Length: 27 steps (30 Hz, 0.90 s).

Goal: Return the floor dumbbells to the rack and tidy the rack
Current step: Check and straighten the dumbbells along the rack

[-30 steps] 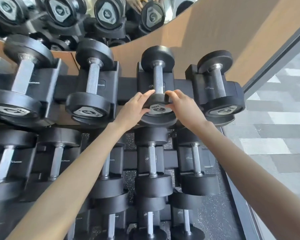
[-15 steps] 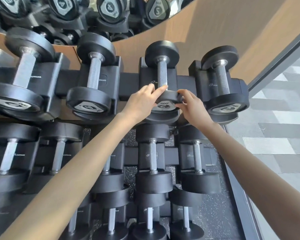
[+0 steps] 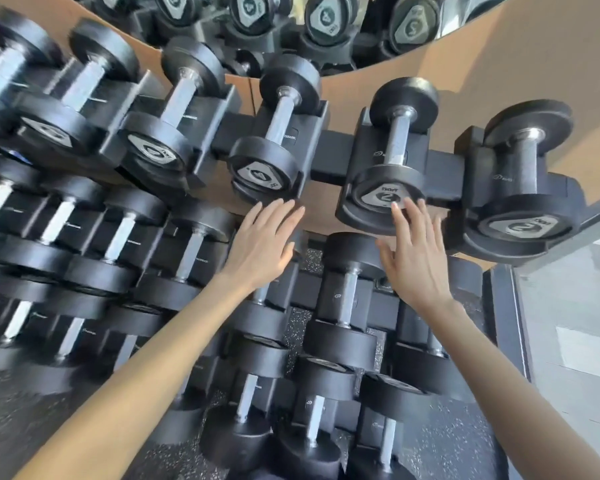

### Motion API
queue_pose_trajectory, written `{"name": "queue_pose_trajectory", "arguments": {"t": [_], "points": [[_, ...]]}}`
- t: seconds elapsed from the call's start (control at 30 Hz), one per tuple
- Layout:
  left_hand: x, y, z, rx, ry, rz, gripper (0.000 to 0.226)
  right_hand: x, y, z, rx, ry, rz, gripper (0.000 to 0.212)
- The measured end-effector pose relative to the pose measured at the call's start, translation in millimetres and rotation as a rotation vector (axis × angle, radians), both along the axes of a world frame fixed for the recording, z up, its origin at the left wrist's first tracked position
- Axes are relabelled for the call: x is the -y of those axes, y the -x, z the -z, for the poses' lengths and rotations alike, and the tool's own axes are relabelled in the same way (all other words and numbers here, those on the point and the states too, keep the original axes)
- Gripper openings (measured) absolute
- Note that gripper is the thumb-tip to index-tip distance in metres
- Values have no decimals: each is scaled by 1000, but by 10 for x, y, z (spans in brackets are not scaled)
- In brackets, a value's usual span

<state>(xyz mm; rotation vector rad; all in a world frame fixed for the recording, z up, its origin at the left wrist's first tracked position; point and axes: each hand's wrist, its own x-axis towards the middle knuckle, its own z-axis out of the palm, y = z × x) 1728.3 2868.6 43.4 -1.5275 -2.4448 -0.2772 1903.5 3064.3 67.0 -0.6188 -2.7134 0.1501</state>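
A black dumbbell marked 2 (image 3: 394, 157) lies in its cradle on the top row of the black rack (image 3: 329, 147). My right hand (image 3: 414, 251) is flat, with straight fingertips touching the front end cap of that dumbbell. My left hand (image 3: 262, 242) is open with spread fingers, just below the dumbbell marked 4 (image 3: 269, 157) in the cradle to the left; contact with it is unclear. A second dumbbell marked 2 (image 3: 523, 188) sits at the rack's right end. Neither hand holds anything.
More dumbbells fill the top row to the left (image 3: 167, 123) and the lower tiers (image 3: 343, 306). A mirror (image 3: 291, 19) above a wooden wall panel (image 3: 499, 57) reflects the rack. Speckled rubber floor (image 3: 440, 427) lies below, grey tiled floor (image 3: 575, 323) to the right.
Both hands have let go of the front end of the dumbbell marked 2 and opened flat. My left hand has moved left toward the dumbbell marked 4. The camera has come closer and shifted.
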Motion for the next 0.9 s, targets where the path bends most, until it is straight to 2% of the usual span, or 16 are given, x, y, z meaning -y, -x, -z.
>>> {"name": "queue_pose_trajectory", "arguments": {"t": [0.2,0.4,0.7,0.9], "points": [[568,-66,141,24,79,-100,54,458,-3,218,116,28,-99,56],[845,142,206,23,109,-69,58,811,160,334,202,-3,-90,57],[1133,932,165,14,63,121,58,1342,674,267,187,-8,51,60],[858,1450,-117,-43,-35,267,63,1258,1149,-51,137,-8,76,59]]}}
